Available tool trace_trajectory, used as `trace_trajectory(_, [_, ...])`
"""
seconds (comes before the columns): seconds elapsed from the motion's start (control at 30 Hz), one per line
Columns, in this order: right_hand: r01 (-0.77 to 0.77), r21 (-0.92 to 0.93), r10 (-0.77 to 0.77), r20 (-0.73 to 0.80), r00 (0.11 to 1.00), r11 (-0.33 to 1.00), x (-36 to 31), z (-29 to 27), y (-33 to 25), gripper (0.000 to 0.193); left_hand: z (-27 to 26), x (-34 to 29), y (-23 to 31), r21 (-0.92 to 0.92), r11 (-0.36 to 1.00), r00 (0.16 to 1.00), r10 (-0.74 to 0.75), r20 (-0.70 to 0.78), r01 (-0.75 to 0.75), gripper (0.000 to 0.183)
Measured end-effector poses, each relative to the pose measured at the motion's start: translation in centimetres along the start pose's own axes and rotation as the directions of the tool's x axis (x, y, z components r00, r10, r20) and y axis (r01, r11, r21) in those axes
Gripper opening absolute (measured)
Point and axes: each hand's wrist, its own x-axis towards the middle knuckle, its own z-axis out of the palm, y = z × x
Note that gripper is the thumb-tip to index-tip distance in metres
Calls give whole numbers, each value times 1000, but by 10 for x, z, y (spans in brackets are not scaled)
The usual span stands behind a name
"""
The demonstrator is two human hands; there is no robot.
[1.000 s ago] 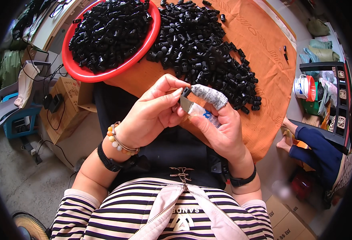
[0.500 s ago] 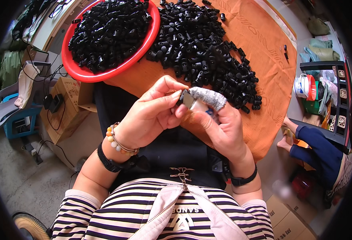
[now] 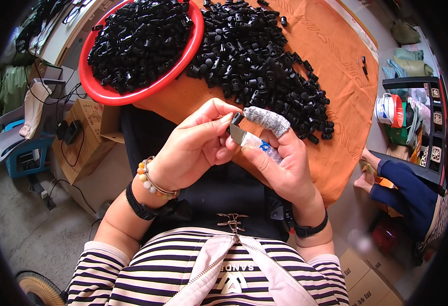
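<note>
Left hand: pinching a small black plastic piece [image 3: 236, 119] between thumb and forefinger; this hand [image 3: 196, 140] is raised over the person's lap, at the near edge of the tabletop [image 3: 338, 97].
Right hand: closed around the white-and-blue wrapped handle of a knife [image 3: 237, 133], thumb along it; this hand [image 3: 289, 166] has a grey knitted cover [image 3: 269, 120] on its forefinger.
Blade: short, flat, upright beside the piece; whether its edge touches is too small to tell.
Tabletop cloth: orange [image 3: 331, 127], patterned.
Red basin: at the far left of the tabletop, its rim [image 3: 113, 96] around a mound of black pieces [image 3: 140, 46].
Loose heap: more black pieces [image 3: 259, 71], spread on the cloth just right of the basin.
Wrists: a beaded bracelet [image 3: 147, 179] and a black band [image 3: 137, 204] on the left; another black band [image 3: 310, 230] on the right.
Right side: a white bucket [image 3: 385, 109] by a shelf; below it, another person's dark-trousered legs [image 3: 405, 186].
Left side: a cardboard box [image 3: 89, 150] near a grey chair [image 3: 11, 120].
</note>
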Motion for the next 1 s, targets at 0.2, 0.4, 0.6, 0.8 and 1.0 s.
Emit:
trace_trajectory(0.2, [14,0,-14,0,1000,1000,1,1,2,36,-1,0,-1,32,999,1000,-16,-2,16,18])
trace_trajectory(0.4, [24,-17,-23,19,1000,1000,2,0,1,32,-7,-1,-1,-20,999,998,-28,60,29,20])
trace_trajectory(0.6, [78,129,-66,-98,993,989,10,3,2,45,-3,1,1,-22,999,999,-33,36,34,19])
trace_trajectory(0.8, [65,166,-52,-80,995,984,20,12,2,48,2,-1,-1,125,990,993,-75,88,64,14])
trace_trajectory(1.0, [80,161,-51,-179,983,984,23,2,5,43,6,-6,9,233,967,987,131,-96,-106,19])
